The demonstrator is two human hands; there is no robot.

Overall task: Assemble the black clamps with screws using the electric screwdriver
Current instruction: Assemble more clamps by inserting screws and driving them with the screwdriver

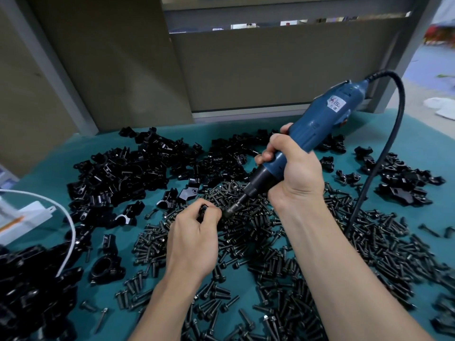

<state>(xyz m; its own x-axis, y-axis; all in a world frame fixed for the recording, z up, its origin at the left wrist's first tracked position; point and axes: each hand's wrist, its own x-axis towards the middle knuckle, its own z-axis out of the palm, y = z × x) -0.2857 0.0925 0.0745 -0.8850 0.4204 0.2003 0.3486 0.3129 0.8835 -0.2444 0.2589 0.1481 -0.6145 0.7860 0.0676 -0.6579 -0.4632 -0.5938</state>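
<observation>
Hundreds of loose black screws (270, 254) cover the near half of the teal table cover (44, 173), thickest under and between both forearms. At near left we note a heap of black parts (32, 291), and beside it one joined clamp (105, 267) lying by itself.

Just above the screw pile, the left hand (194, 239) has fingers and thumb curled in tight, pinching a small black part (203, 209). It is too dark and too covered for us to tell whether it is a clamp with a screw already seated.

The bit tip (227, 212) meets that part from the right. The right hand (293, 173) is wrapped round the lower barrel of the electric screwdriver (317, 124), all fingers closed on it. The tool is tilted, with its top leaning away and to the right. Its cable (384, 156) arcs off the top and drops to the cover at right.

Farther back, loose clamps (123, 173) are heaped at centre-left, with a smaller heap at far right. A grey panel (234, 70) closes the bench.

We judge the step to be bit-to-screw engagement, with driving about to start or under way. Next, we think, the bit should line up with the screw's axis, the left pinch should hold firm against twist, and the fingertips should stay off the bit.
</observation>
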